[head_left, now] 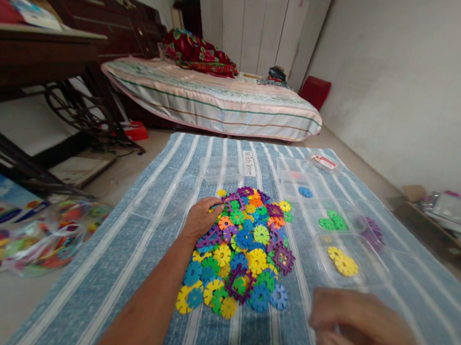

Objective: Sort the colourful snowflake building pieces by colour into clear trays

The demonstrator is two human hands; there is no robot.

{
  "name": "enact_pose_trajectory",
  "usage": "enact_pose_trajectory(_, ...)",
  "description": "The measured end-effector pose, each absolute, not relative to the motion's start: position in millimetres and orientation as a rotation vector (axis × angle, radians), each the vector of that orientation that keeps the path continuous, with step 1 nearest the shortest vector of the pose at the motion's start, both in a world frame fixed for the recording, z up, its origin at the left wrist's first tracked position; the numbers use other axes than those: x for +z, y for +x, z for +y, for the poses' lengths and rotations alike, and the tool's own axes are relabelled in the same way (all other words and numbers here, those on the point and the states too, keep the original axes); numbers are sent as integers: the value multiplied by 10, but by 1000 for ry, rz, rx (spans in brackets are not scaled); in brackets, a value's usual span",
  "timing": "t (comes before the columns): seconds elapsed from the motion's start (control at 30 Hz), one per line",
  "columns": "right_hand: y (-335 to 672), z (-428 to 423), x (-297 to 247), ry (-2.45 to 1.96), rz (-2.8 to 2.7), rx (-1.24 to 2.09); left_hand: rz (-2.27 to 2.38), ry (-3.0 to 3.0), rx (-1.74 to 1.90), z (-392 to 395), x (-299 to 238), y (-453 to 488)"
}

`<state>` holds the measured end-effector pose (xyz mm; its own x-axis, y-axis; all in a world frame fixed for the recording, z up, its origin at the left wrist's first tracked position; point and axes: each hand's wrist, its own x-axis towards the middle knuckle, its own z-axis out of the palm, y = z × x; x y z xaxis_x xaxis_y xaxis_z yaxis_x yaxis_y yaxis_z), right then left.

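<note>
A heap of coloured plastic snowflake discs and square frames (244,248) lies on a blue striped cloth (136,250). My left hand (202,217) rests on the heap's upper left edge, fingers curled over some pieces. My right hand (357,331) hovers low at the right, blurred, fingers bent together; whether it holds anything is unclear. To the right stand clear plastic trays: one with yellow discs (343,262), one with green discs (332,221), one with purple pieces (372,230), one with a blue disc (304,191).
Empty clear trays (220,169) sit behind the heap. A plastic bag of more coloured pieces (45,237) lies on the floor at left. A bed (220,100), a sewing-machine table (44,57) and a wall at right bound the space.
</note>
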<state>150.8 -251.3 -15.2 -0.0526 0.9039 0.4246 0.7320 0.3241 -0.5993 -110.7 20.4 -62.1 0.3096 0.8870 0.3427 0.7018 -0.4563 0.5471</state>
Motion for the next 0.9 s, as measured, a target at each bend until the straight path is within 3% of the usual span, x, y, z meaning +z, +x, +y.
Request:
enact_pose_trajectory(0.07, 1327, -2244, 40, -1458, -1868, 572, 1450, 2287, 873, 207, -618, -1098)
enact_pose_trajectory(0.33, 1139, -2014, -263, -1730, -1797, 756, 1527, 2255, 853, 265, -676, -1041)
enact_pose_trajectory(0.7, 890, -1694, -342, -2015, -2022, 294, 1552, 2226, 865, 225, -640, -1013)
enact_pose_trajectory(0.9, 756, -1632, -297, -2168, -2117, 220, 1536, 2216, 876, 246, -642, -1028)
